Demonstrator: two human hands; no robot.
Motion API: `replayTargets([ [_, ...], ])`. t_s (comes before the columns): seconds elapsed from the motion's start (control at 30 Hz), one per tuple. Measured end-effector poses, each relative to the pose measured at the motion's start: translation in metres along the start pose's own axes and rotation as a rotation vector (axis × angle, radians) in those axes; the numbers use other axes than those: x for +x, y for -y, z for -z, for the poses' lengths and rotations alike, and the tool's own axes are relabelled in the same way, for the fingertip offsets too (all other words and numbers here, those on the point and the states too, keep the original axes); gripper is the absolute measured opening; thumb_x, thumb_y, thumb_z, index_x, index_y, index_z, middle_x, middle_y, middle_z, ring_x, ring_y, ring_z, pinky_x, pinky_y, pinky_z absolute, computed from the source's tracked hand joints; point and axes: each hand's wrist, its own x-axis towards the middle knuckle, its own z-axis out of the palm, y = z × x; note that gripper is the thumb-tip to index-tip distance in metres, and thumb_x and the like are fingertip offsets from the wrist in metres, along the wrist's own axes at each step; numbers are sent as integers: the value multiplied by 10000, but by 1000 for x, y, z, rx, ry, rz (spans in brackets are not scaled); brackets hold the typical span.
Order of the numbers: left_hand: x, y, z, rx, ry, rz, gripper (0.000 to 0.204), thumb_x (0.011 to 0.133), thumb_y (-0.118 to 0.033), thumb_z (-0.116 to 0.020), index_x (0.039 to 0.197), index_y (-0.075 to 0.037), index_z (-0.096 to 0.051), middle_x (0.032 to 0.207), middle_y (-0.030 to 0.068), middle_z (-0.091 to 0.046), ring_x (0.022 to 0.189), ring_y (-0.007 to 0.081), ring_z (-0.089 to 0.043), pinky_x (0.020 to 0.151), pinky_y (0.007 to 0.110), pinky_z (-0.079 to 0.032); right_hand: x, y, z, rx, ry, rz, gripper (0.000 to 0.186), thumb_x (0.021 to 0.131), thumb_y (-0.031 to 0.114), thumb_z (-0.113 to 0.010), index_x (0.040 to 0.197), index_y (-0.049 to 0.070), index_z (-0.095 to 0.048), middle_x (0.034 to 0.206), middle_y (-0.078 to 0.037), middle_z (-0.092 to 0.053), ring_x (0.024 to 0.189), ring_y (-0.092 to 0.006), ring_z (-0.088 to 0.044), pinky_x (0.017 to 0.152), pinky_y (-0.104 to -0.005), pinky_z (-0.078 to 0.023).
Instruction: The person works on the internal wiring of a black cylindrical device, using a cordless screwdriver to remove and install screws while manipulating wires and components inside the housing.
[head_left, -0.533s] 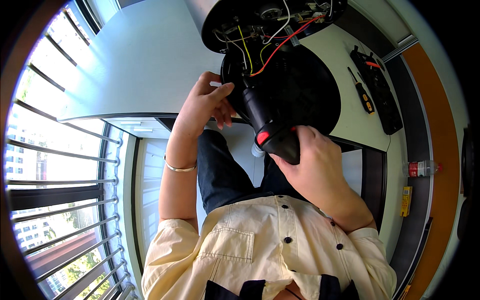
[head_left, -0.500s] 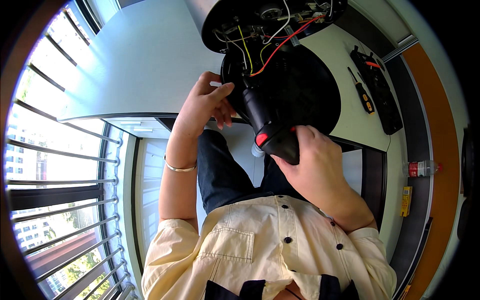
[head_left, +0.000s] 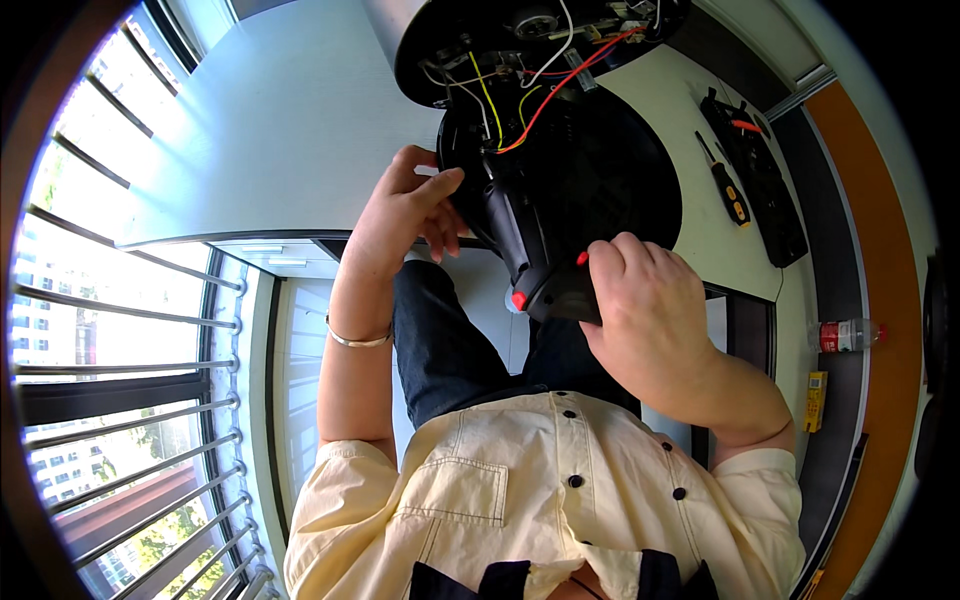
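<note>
A black cordless screwdriver (head_left: 515, 225) with red buttons is in my right hand (head_left: 645, 295), whose fingers wrap round its handle. Its bit points away from me, into the left part of a black round base (head_left: 610, 170), close to where the wires meet; the very tip is hard to make out. At the base's left rim my left hand (head_left: 410, 205) has its thumb and forefinger on the edge, the other fingers curled loosely below. Red, white and yellow wires (head_left: 540, 105) run from the base up to an opened appliance body (head_left: 545, 40) with exposed metal parts.
On the white table (head_left: 290, 130), a yellow-and-black screwdriver (head_left: 730, 190) lies right of the base, beside a black tool case (head_left: 765, 190) holding an orange-handled tool. Farther right are a red-labelled bottle (head_left: 845, 336) and a small yellow box (head_left: 815, 400). A barred window (head_left: 120, 310) is at left.
My right hand has turned and shifted slightly right, tilting the cordless screwdriver's handle. The appliance body has moved a little to the left. My left hand stays nearly in place at the rim.
</note>
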Motion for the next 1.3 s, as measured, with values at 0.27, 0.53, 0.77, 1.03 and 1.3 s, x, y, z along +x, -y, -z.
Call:
replayTargets([
  [0.27,0,0,0,1,1,5,334,856,-173,-559,1032,56,-391,566,161,-578,392,188,-555,314,245,-397,3,-3,-2,-175,-83,69,171,755,160,-600,662,82,-480,613,-31,-459,575,-158,-499,533,-272,-405],
  [0.53,1,1,0,-9,-5,14,336,861,-175,-553,1044,55,-390,568,161,-579,393,188,-557,316,241,-396,7,-5,1,-263,-60,110,182,751,171,-610,640,89,-491,597,-19,-464,561,-144,-501,522,-260,-394],
  [0.77,0,0,0,-4,-9,16,325,858,-174,-556,1030,53,-400,566,159,-579,394,189,-557,317,241,-397,6,0,2,-174,7,80,122,653,102,-609,641,74,-491,587,-32,-473,545,-143,-513,489,-257,-399],
  [1.03,1,0,0,-5,-5,11,327,853,-176,-562,1021,52,-400,563,158,-577,390,189,-554,317,240,-402,6,3,4,-77,16,42,120,677,103,-608,662,57,-498,608,-55,-506,527,-148,-538,468,-251,-410],
  [1.3,1,1,0,-12,-15,3,302,852,-166,-557,1005,49,-411,565,157,-580,394,193,-560,318,236,-404,6,7,7,114,208,-150,358,598,157,-740,850,19,-525,745,-111,-567,668,-263,-604,580,-342,-489],
])
